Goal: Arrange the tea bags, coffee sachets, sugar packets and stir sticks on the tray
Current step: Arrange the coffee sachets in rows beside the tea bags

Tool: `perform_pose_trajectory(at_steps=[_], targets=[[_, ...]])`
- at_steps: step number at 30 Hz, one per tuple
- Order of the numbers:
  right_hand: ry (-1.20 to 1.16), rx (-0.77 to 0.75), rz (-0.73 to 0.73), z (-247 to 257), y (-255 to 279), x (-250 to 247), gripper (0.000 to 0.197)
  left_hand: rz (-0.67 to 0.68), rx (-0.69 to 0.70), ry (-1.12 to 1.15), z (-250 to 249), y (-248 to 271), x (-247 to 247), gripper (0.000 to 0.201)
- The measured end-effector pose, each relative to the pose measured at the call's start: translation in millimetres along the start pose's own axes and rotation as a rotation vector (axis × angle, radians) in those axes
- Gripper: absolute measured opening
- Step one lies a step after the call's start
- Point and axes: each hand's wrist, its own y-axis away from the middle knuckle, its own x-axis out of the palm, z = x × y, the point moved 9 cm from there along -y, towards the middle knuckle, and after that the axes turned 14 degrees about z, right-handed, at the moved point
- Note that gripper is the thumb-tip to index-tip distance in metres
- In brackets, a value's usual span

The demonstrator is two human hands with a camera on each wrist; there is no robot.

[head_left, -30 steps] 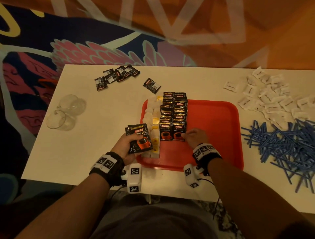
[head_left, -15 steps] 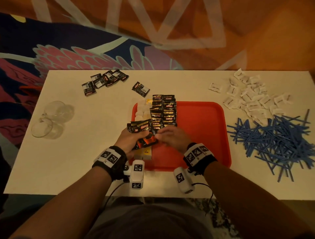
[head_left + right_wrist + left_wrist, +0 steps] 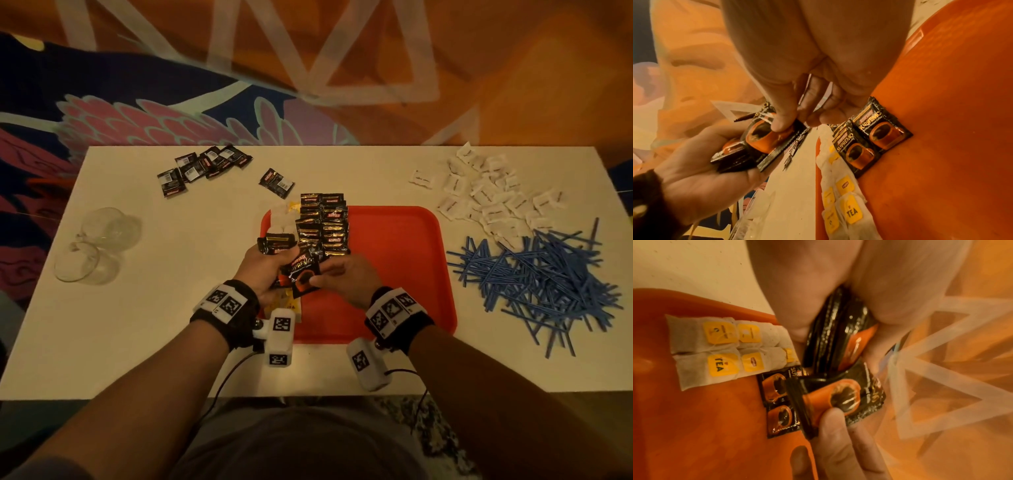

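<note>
We are gripping a stack of sachets (image 3: 275,245) in our left hand (image 3: 263,270), frame centre, while our right hand (image 3: 346,279) is pinching the top sachet (image 3: 303,274) above the tray (image 3: 394,246). Pulling carelessly, we are risking spilling the stack onto the laid rows (image 3: 323,222).

We saw a red tray (image 3: 394,260) on a white counter (image 3: 171,308). The coffee sachets (image 3: 323,226) were black with orange cups, the tea bags (image 3: 705,352) white with yellow tags, the sugar packets (image 3: 489,202) white, the stir sticks (image 3: 534,274) blue, and the wristbands (image 3: 222,301) black with checkered white markers.
</note>
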Motion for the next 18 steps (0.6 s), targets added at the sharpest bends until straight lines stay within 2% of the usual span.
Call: perform_pose_trajectory(at_steps=[3,6,8,11,14,18], targets=[[0.036,0.067,-0.008,-14,-5,4,0.03,-0.051,0.009,-0.01,6,4,-13,0.049],[0.051,0.167,-0.058,-38,-9,6,0.027,-0.138,0.026,0.017,8,12,-35,0.032],[0.038,0.246,-0.112,-56,-11,4,0.025,-0.13,0.014,0.08,11,16,-43,0.021],[0.022,0.329,-0.176,-72,-16,2,0.024,-0.114,-0.001,0.14,12,25,-51,0.016],[0.05,0.368,-0.202,-80,-24,4,0.022,-0.148,0.005,0.144,15,31,-66,0.027],[0.087,0.417,-0.211,-88,-33,8,0.018,-0.206,0.008,0.161,18,42,-83,0.003]])
